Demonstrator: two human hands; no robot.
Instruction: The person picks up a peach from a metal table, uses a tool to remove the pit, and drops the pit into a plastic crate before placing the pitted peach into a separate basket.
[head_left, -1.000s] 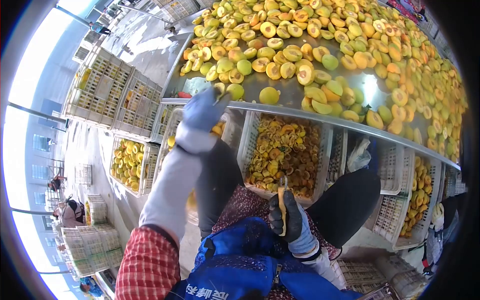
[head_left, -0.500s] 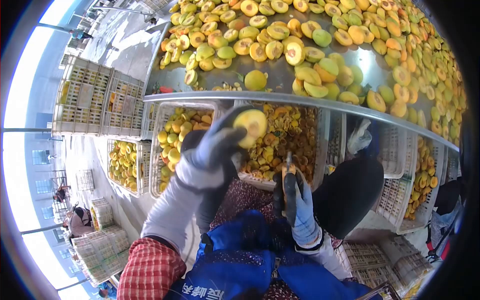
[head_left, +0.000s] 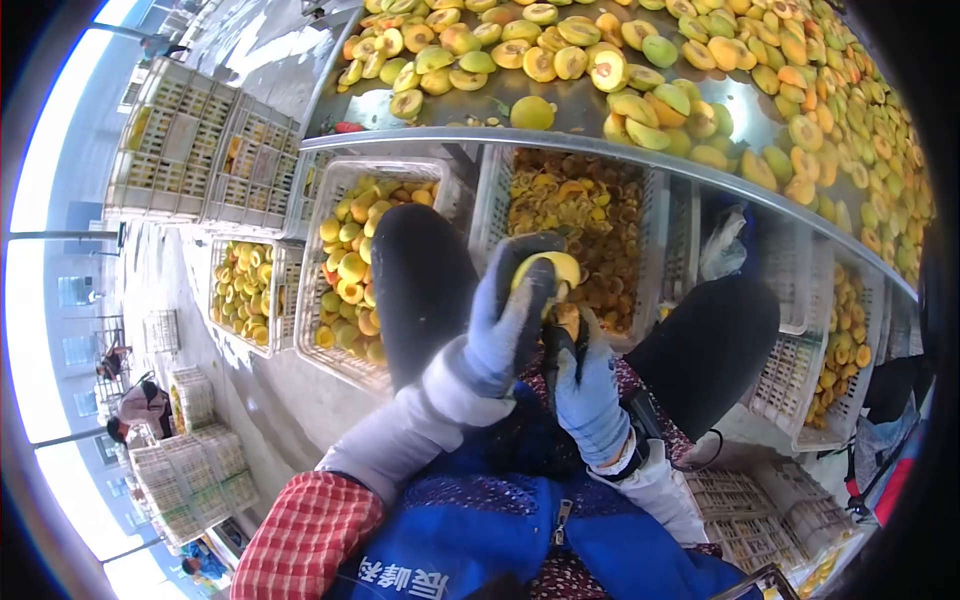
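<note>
My left hand [head_left: 510,310], in a dark and pale grey glove, grips a yellow fruit half [head_left: 550,270] above my lap. Close against it on the right, my right hand [head_left: 585,380], gloved too, is wrapped round a tool with an orange-brown handle [head_left: 568,322]. The tool's tip is hidden at the fruit. Beyond both hands stands a crate [head_left: 490,200] of fruit scraps and pits [head_left: 590,230]. A crate [head_left: 310,300] of yellow-orange fruit is on the left, beside my knee.
A metal table [head_left: 400,138] heaped with halved fruit [head_left: 540,62] spans the top. Stacked crates [head_left: 170,140] stand at the left, more [head_left: 740,500] at the lower right. A crate of halves [head_left: 845,350] is at the right. A person [head_left: 140,408] is at the far left.
My left hand has moved right and down with the fruit half, from apart to close against my right hand and its tool. The view has shifted, and the table edge sits higher.
</note>
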